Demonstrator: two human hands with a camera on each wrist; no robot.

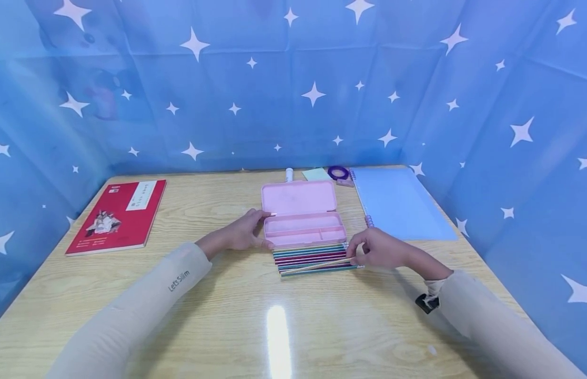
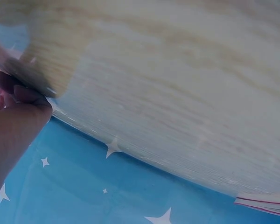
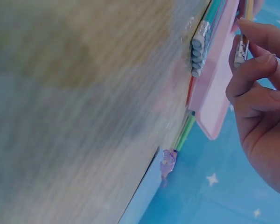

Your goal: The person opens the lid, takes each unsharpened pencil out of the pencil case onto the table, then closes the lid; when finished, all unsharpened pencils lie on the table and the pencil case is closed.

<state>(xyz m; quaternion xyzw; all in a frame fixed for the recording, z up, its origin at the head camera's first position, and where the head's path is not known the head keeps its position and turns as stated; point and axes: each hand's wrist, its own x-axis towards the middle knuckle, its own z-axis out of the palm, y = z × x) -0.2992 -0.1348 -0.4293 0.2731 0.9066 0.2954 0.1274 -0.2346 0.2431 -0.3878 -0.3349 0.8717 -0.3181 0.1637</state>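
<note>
A pink pencil case [image 1: 299, 196] lies with its lid folded back, its divided tray showing no contents. My left hand [image 1: 248, 230] holds the case's left side, thumb at the front corner and fingers near the hinge; in the left wrist view that hand [image 2: 18, 105] is partly cut off. Several coloured pencils [image 1: 310, 256] lie side by side in front of the case. Above them my right hand [image 1: 381, 248] pinches a yellow pencil [image 1: 317, 266] near its eraser end, the other end pointing left. The right wrist view shows the held pencil's eraser end [image 3: 241, 53] between thumb and fingers.
Behind the case are a white glue stick [image 1: 289, 175], pale green sticky notes [image 1: 316, 174], a purple tape roll [image 1: 338, 172] and a small pinkish item [image 1: 344, 182]. A blue spiral notebook [image 1: 402, 202] lies right; a red book [image 1: 117, 217] lies left. Star-patterned cloth surrounds the table.
</note>
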